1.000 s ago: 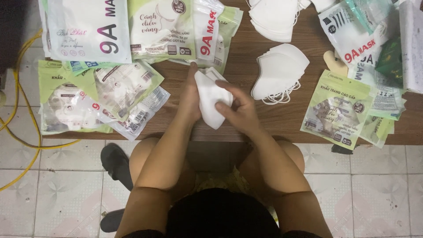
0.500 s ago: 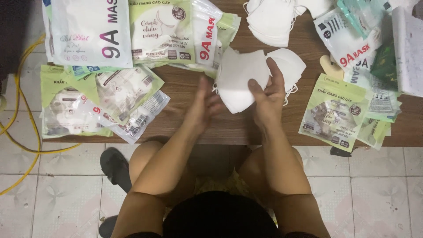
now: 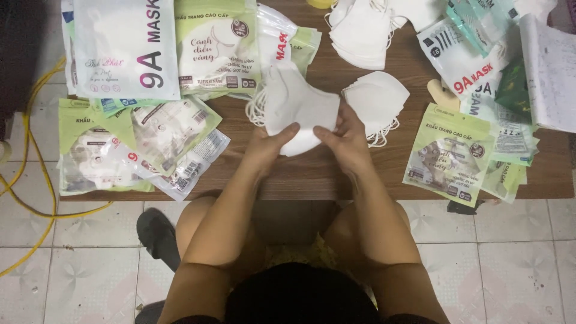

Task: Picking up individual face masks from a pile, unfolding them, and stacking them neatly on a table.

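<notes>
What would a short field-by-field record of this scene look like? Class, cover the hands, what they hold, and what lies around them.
Left hand: left hand grips the lower left edge of the white mask stack
Right hand: right hand grips the stack's lower right edge
Held item: folded white masks, ear loops hanging at the left side
Surface: wooden table
Nearby, right: loose white masks and a green packet
Nearby, left: green and clear packets
Floor: yellow cable on tiles

The scene is being lit evenly from above; glare is being thrown off glossy packets point(image 3: 126, 48); edges are being softened.
</notes>
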